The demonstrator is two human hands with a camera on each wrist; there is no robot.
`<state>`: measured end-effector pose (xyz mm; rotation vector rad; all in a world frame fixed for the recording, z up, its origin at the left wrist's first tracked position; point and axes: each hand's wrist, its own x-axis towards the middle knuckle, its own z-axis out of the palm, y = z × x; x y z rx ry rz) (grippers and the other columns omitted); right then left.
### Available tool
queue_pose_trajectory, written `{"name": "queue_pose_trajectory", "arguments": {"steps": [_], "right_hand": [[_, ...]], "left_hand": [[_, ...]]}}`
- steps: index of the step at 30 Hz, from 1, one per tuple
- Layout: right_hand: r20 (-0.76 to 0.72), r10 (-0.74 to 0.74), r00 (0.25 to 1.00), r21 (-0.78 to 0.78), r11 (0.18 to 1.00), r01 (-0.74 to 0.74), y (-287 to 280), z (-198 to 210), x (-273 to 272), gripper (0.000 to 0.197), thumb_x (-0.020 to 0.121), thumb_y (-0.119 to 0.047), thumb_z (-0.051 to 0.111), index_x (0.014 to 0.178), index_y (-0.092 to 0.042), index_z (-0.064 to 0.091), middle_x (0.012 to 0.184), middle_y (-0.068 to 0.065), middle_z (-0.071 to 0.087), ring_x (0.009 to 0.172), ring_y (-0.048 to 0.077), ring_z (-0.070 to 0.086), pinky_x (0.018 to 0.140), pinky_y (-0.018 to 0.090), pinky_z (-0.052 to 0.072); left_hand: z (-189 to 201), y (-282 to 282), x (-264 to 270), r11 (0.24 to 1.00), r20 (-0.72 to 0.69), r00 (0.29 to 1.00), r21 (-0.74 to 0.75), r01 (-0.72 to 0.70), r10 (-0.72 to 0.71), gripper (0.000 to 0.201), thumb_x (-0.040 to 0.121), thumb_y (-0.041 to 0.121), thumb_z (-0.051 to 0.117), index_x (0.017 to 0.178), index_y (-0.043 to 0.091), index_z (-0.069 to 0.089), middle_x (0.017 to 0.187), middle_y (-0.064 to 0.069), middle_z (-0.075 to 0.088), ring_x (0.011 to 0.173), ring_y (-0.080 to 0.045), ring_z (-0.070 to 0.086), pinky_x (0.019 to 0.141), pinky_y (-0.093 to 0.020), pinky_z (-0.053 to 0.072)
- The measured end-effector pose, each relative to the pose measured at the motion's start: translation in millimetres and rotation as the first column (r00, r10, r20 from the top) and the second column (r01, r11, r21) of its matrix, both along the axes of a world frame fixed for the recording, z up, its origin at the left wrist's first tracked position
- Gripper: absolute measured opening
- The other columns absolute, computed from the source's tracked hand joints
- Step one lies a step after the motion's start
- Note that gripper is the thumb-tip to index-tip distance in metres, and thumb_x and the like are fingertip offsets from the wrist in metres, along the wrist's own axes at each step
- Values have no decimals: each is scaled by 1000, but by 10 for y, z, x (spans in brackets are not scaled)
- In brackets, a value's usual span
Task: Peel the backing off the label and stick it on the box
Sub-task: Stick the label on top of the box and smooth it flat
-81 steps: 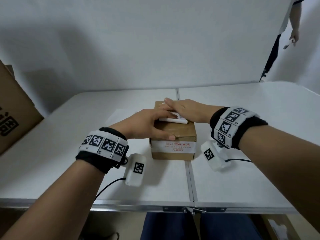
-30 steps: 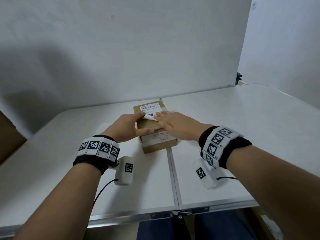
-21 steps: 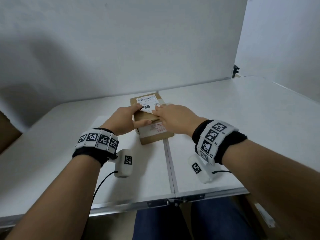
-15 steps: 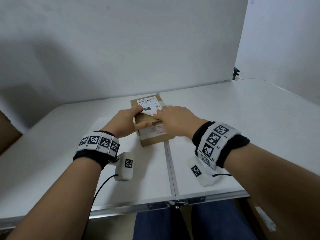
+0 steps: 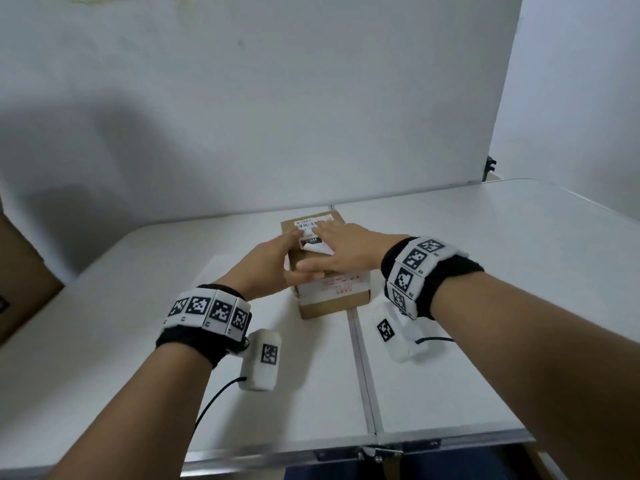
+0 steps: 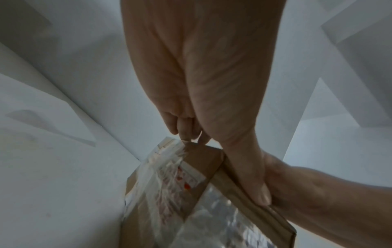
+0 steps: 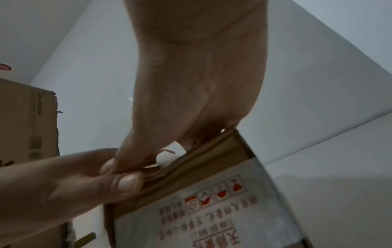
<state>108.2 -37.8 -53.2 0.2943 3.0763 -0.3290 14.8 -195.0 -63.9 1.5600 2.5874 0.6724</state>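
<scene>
A small brown cardboard box (image 5: pixel 332 301) stands near the middle of the white table (image 5: pixel 485 306). A printed white label (image 5: pixel 307 226) lies on its top, and the label's near end (image 5: pixel 320 250) curls up, showing a white underside. My right hand (image 5: pixel 349 251) lies flat on the label with straight fingers and presses it down. My left hand (image 5: pixel 266 268) holds the box's left top corner: its fingers reach onto the top at the label's left edge and its thumb (image 7: pixel 127 182) sits on the near top edge. The right wrist view shows the box (image 7: pixel 212 209) and a bit of white label (image 7: pixel 167 158) under my right hand (image 7: pixel 201 83).
A large brown carton (image 5: pixel 20 282) stands at the table's left edge. A pale sheet (image 5: pixel 220 271) lies flat on the table just left of the box. A metal seam (image 5: pixel 360 368) runs down the tabletop. A white wall stands close behind.
The label has been laid on the box top from the far end. My right hand has slid forward over it, covering more of it. My left hand stays on the box.
</scene>
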Motion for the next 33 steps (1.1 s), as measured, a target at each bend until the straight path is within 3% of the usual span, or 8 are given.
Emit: {"name": "queue_pose_trajectory", "arguments": {"steps": [2, 4, 8, 12, 17, 23, 29, 33], "right_hand": [[48, 17, 999, 35, 999, -18, 14, -16, -70, 113, 66, -92, 23, 152, -18, 25, 159, 4, 28, 146, 26, 27, 118, 45, 23], [59, 28, 998, 36, 999, -30, -17, -30, -54, 106, 77, -85, 23, 155, -15, 16, 164, 5, 13, 151, 21, 12, 122, 43, 10], [8, 51, 999, 35, 998, -51, -64, -72, 49, 90, 88, -74, 24, 156, -16, 13, 165, 1, 9, 152, 14, 4, 123, 40, 3], [-10, 87, 996, 68, 994, -86, -110, -99, 67, 83, 92, -70, 23, 156, -19, 12, 165, -1, 9, 152, 11, 6, 123, 41, 3], [-22, 138, 990, 90, 987, -136, -213, -150, 182, 78, 94, -66, 21, 156, -21, 7, 165, -3, 6, 152, 11, 3, 123, 39, 1], [-59, 138, 989, 68, 989, -134, -271, -192, 313, 71, 98, -58, 20, 157, -20, 10, 165, -2, 7, 152, 10, 2, 123, 38, -2], [-107, 131, 986, 68, 990, -124, -316, -169, 322, 56, 103, -44, 25, 153, -20, 28, 161, 2, 25, 149, 19, 20, 120, 43, 15], [-102, 124, 987, 111, 987, -112, -365, -99, 404, 45, 104, -36, 26, 145, -23, 39, 155, 0, 38, 140, 25, 37, 110, 44, 34]], "left_hand": [[2, -30, -50, 999, 42, 998, 19, 38, -39, 95, 72, 47, 74, 148, 22, 23, 153, 12, 24, 146, -7, 9, 108, -18, 17], [-18, -57, -112, 997, 69, 995, 43, 70, -73, 94, 71, 47, 75, 147, 27, 24, 152, 18, 22, 145, -1, -4, 111, -21, 15], [-56, -68, -154, 998, 85, 995, 40, 58, -61, 98, 65, 59, 70, 146, 30, 24, 156, 11, 24, 146, -2, 0, 112, -23, 17], [-60, -65, -69, 996, 65, 997, 80, 34, -39, 89, 76, 35, 75, 148, 22, 23, 139, 18, 22, 134, 11, 9, 101, -3, 11], [-44, -87, -29, 999, 49, 999, 30, -15, 13, 90, 78, 32, 74, 149, 17, 20, 159, -2, 17, 147, -13, 9, 105, -18, 14], [12, -81, 13, 998, 38, 998, -27, -52, 53, 89, 79, 35, 72, 149, 16, 20, 160, -3, 12, 147, -16, 13, 111, -23, 16], [0, -72, 7, 999, 31, 998, -4, -52, 52, 85, 79, 37, 70, 148, 24, 22, 160, 0, 16, 147, -13, 12, 111, -25, 18], [-17, -80, -45, 999, 56, 998, -18, -35, 36, 92, 71, 59, 68, 148, 33, 22, 159, 1, 19, 146, -4, 5, 110, -23, 15]]}}
